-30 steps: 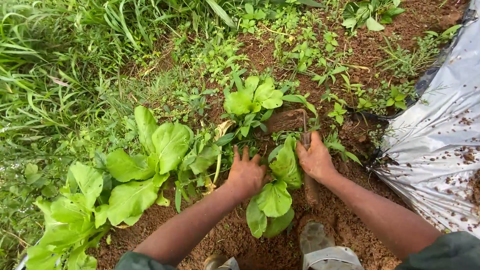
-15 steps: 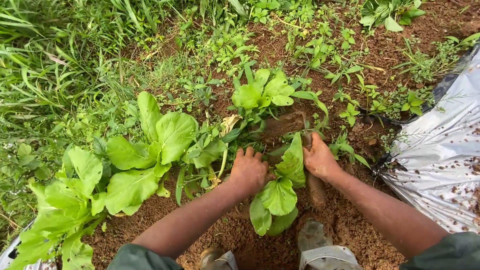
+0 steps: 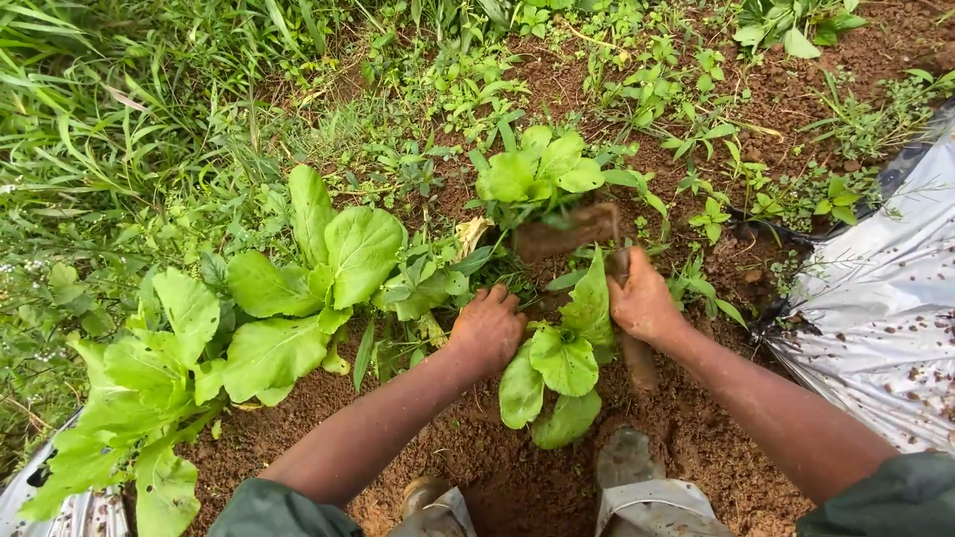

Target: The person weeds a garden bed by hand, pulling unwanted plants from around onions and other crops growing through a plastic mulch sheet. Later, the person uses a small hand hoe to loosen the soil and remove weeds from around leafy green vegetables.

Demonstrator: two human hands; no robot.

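Hand hoe gripped in closed right hand, blade biting red soil; left hand, fingers curled, clutches weeds beside a leafy seedling.

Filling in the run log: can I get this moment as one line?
left hand: fist in weeds | right hand: grips hand hoe | leafy plant between hands | soil

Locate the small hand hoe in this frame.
In the head view, the hand hoe is right of centre: the right hand grips its handle, and its soil-caked blade lies just below the small leafy plant, beyond the left hand.
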